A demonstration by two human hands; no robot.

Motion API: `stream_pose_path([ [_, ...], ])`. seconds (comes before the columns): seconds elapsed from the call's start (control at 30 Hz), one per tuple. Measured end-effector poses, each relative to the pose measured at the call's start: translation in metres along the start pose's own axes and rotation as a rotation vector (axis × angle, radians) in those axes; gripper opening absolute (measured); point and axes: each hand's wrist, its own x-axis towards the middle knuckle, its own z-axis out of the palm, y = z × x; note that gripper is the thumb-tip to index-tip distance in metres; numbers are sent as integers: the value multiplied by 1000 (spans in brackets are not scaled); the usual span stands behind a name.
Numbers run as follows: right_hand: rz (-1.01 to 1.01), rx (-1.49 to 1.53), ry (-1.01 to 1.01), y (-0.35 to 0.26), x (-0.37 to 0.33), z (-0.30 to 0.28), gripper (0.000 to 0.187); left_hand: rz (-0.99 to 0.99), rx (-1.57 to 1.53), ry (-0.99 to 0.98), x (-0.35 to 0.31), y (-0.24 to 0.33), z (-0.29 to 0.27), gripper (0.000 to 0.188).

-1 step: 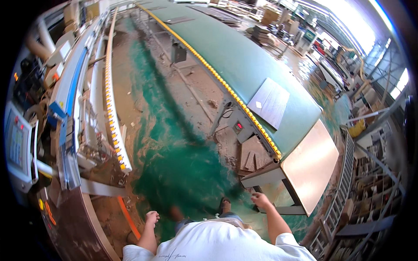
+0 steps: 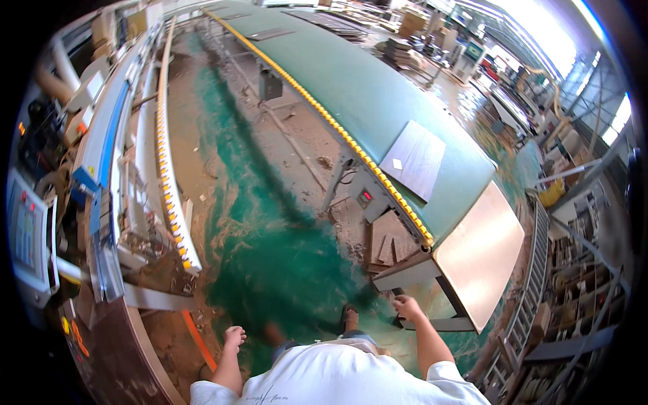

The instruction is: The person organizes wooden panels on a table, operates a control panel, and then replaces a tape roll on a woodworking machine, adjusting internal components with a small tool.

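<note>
My left hand [image 2: 234, 336] hangs low at my left side, fingers curled in, with nothing seen in it. It is apart from everything; the green floor [image 2: 270, 283] lies beneath. My right hand [image 2: 407, 308] is held out in front, fingers loosely bent and partly apart, with no object showing. In the view it overlaps the frame under the near end of a long green-topped conveyor table [image 2: 378, 111]; contact cannot be made out. A tan board [image 2: 480, 253] forms that table's near end. On the green top lies a grey wood-grain panel [image 2: 415, 162] with a small white label.
Yellow rollers [image 2: 337, 128] line the table's left edge. Across the aisle runs a machine with a roller rail [image 2: 177, 226] and a control screen [image 2: 28, 229]. An orange strip [image 2: 199, 341] lies lower left. Boards [image 2: 388, 250] lie under the table; a ladder-like rack [image 2: 530, 277] stands right.
The view has shifted very slightly, and my right hand sits a little higher in it. Otherwise the scene looks the same.
</note>
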Motion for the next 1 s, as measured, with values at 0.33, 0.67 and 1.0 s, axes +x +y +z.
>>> stream_pose_path([
  [0.33, 1, 645, 430, 63, 108, -147, 36, -103, 275, 45, -17, 81, 140, 21],
  [0.67, -8, 644, 680, 117, 192, -249, 47, 472, 961, -390, -72, 152, 442, 38],
  [1.0, 344, 342, 794, 170, 206, -282, 56, 1213, 915, -753, -202, 290, 685, 26],
])
